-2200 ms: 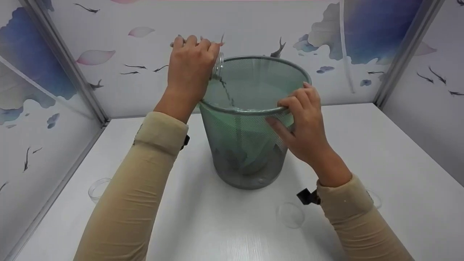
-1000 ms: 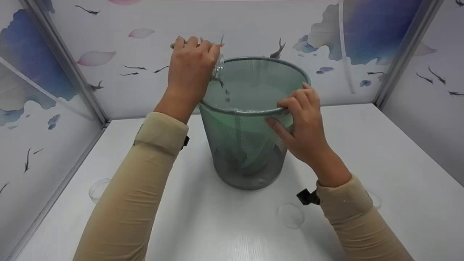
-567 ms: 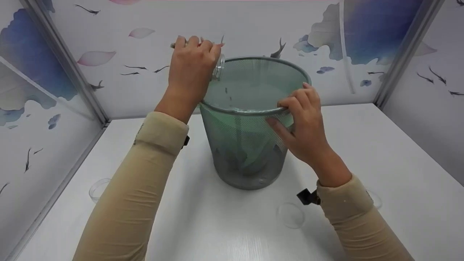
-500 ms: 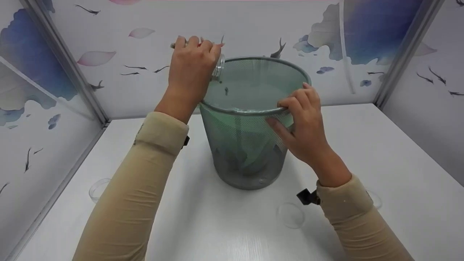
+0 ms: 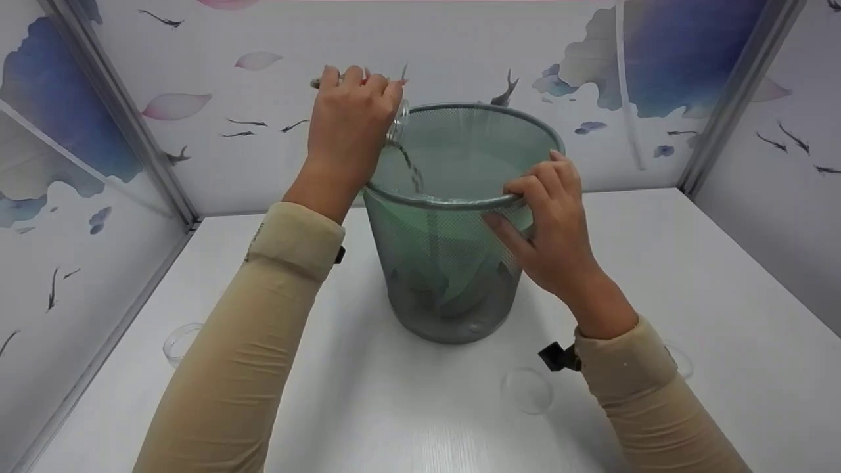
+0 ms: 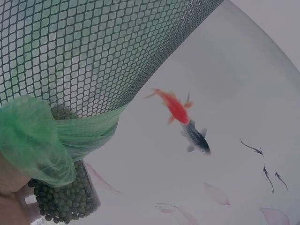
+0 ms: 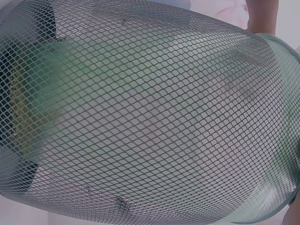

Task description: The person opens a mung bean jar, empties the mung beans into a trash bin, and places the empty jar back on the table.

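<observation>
My left hand (image 5: 348, 125) holds a clear jar (image 5: 399, 118) tipped over the left side of a grey mesh wastebasket (image 5: 450, 322). From its mouth a thin stream of beans (image 5: 410, 164) falls into the basket. Much of the jar is hidden behind the hand in the head view. The left wrist view shows small dark green beans (image 6: 65, 201) inside it, like mung beans. A green plastic bag (image 6: 33, 136) lines the basket and folds over its rim. My right hand (image 5: 555, 223) grips the rim at the right, thumb outside. Beans lie blurred behind the mesh (image 7: 140, 117) at the bottom.
On the white table (image 5: 394, 407), a clear round lid (image 5: 527, 391) lies in front of the basket. Another clear round dish (image 5: 181, 343) is partly behind my left sleeve, and a third clear rim (image 5: 683, 361) shows beside my right sleeve. Printed panels wall the table's back and sides.
Half a second ago only a few separate beans were falling; now they run in a fuller stream again. Both hands, the jar and the basket stay almost where they were.
</observation>
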### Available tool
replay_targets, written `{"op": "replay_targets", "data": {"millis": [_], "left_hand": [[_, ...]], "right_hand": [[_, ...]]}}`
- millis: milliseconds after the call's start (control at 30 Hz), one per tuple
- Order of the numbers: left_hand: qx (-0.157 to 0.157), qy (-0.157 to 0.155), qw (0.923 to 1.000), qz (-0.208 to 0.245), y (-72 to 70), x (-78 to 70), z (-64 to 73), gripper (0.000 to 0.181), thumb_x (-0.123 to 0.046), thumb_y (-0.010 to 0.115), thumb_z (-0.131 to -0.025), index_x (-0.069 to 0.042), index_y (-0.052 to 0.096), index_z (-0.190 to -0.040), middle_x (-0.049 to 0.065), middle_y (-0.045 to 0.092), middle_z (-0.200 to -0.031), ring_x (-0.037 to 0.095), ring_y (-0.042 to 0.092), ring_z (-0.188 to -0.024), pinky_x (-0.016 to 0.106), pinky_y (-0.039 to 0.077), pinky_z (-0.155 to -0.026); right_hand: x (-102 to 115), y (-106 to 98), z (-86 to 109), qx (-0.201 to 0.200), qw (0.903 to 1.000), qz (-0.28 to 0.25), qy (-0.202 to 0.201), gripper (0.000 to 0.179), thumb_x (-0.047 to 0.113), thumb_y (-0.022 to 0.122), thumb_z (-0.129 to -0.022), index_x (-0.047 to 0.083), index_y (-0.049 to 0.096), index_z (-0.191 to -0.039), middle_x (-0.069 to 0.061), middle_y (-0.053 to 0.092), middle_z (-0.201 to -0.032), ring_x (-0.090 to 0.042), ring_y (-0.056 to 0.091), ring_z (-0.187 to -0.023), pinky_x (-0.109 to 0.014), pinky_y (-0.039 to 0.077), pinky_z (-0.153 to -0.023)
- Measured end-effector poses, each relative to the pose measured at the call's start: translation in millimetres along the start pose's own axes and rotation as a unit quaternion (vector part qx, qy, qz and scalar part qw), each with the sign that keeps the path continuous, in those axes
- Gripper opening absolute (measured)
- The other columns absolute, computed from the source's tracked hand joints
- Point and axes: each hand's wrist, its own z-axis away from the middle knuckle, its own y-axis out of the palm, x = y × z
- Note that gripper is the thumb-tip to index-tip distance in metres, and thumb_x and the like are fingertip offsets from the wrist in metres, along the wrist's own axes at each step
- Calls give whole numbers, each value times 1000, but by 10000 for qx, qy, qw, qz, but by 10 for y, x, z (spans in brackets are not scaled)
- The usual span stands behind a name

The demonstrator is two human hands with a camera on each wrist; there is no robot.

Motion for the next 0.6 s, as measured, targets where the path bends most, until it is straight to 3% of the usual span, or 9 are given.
{"op": "replay_targets", "data": {"millis": [133,400,600], "left_hand": [[97,15,10000,-2,-10,0,-1,45,1,71,-99,-5,62,-143,17,70,-129,38,64,-120,53,50,-104],[14,24,10000,8,0,-2,2,35,1,72,-98,-2,65,-132,17,70,-126,38,65,-118,53,51,-103],[-8,69,10000,8,3,2,0,37,1,72,-98,-2,64,-135,17,70,-125,38,65,-118,53,50,-104]], "right_hand": [[1,2,4,-8,10000,-8,12,45,47,61,-108,2,61,-107,-13,51,-92,-34,46,-96,-66,23,-123],[-4,2,6,-19,10000,-39,4,44,46,62,-108,2,62,-107,-14,52,-93,-35,46,-97,-66,23,-123],[-5,7,5,-25,10000,-50,-11,44,46,62,-108,2,62,-108,-14,52,-93,-36,47,-98,-66,23,-123]]}}
